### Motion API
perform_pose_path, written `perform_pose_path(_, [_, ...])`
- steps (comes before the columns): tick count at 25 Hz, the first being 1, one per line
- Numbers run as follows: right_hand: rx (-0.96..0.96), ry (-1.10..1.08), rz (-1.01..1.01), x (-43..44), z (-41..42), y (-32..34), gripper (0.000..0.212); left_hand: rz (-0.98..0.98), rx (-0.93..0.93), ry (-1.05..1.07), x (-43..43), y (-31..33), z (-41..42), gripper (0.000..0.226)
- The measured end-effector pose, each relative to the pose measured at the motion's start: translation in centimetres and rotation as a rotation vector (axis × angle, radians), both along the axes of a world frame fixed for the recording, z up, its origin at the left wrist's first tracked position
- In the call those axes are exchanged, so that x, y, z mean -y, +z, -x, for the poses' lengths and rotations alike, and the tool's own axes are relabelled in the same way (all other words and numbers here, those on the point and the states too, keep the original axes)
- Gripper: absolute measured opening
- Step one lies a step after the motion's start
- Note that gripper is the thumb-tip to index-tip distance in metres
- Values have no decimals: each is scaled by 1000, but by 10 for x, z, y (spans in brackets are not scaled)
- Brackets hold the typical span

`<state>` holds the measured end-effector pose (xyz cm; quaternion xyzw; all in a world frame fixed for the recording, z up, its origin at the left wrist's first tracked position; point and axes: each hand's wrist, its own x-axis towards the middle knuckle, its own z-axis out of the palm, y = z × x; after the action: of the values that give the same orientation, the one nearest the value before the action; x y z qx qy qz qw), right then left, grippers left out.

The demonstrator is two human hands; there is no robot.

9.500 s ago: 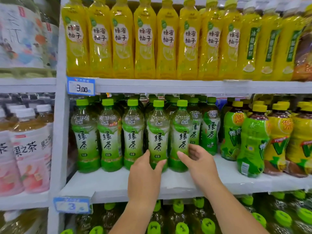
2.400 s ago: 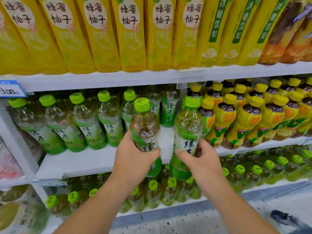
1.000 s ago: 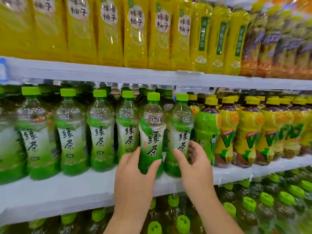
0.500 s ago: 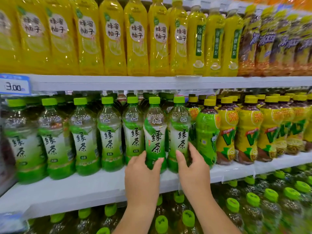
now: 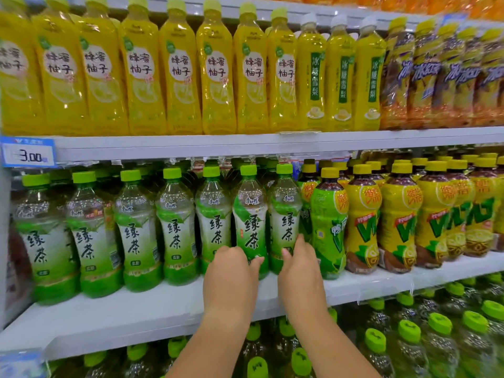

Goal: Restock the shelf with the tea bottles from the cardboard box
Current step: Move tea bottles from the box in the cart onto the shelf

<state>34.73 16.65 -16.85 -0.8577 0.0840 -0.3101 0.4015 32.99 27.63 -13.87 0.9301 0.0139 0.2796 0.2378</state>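
Note:
Two green tea bottles with green caps stand side by side in the front row of the white middle shelf [image 5: 136, 309]. My left hand [image 5: 231, 274] grips the base of the left bottle [image 5: 249, 214], with the thumb on its right side. My right hand [image 5: 300, 266] grips the base of the right bottle [image 5: 285, 211], thumb in front and fingers on its right side. Several more green tea bottles [image 5: 133, 227] fill the row to the left. The cardboard box is out of view.
Green and yellow lemon tea bottles [image 5: 362, 219] stand tight against the right bottle. Yellow honey pomelo bottles [image 5: 177, 72] fill the shelf above. A price tag [image 5: 28, 155] reads 3.00. The lower shelf holds more green-capped bottles [image 5: 409, 336].
Both bottles, earlier held in the air in front of the shelf, now stand in the front row. My hands have slid down to their bases.

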Motion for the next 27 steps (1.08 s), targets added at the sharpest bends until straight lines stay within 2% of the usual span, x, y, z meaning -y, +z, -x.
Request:
perform_pose_path(2, [-10, -13, 47, 0, -2, -2, 58, -3, -13, 2, 1, 1, -3, 49])
perform_pose_path(5, [10, -32, 11, 1, -1, -4, 56, -21, 5, 0, 1, -1, -7, 47])
perform_pose_path(10, [-26, -36, -13, 3, -12, 1, 33, -44, 10, -14, 0, -5, -15, 45])
perform_pose_path(14, [-18, -65, 114, -1, -16, 3, 40, -77, 38, -1, 0, -6, -21, 46])
perform_pose_path(18, [-10, -82, 98, -2, -17, -1, 41, -100, 48, -2, 0, -6, -24, 49])
perform_pose_path(23, [27, -108, 37, -3, -15, -5, 15, -29, 49, -46, 0, -11, -24, 40])
perform_pose_path(27, [59, -116, 48, -3, -16, -7, 28, 153, 87, -149, -4, -14, -19, 27])
